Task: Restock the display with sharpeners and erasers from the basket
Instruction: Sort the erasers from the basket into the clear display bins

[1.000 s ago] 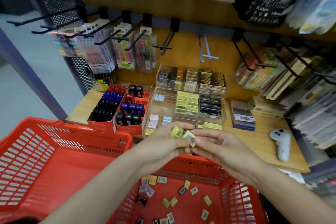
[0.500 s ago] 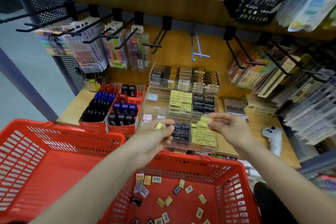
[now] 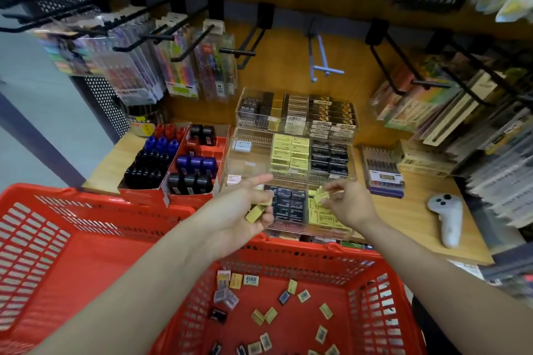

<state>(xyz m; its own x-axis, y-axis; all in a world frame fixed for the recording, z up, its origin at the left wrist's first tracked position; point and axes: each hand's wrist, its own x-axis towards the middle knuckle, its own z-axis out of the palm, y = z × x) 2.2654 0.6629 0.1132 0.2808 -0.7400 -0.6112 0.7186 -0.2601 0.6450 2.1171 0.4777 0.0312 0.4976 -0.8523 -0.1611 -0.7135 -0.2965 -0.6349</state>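
Yellow eraser [image 3: 322, 194] pinched in right hand [image 3: 347, 204] above front display tray [image 3: 343, 232]; spare erasers [image 3: 255, 213] loosely cupped in left hand [image 3: 245, 210], likely to spill into basket [image 3: 383, 291].

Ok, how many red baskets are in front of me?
2. The left basket sits at the lower left. The right basket is beside it at bottom centre, with loose erasers inside. More could lie out of frame.

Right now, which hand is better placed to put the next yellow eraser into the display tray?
Right hand: it pinches a yellow eraser directly above the tray's yellow row. Left hand holds its erasers beside the black section.
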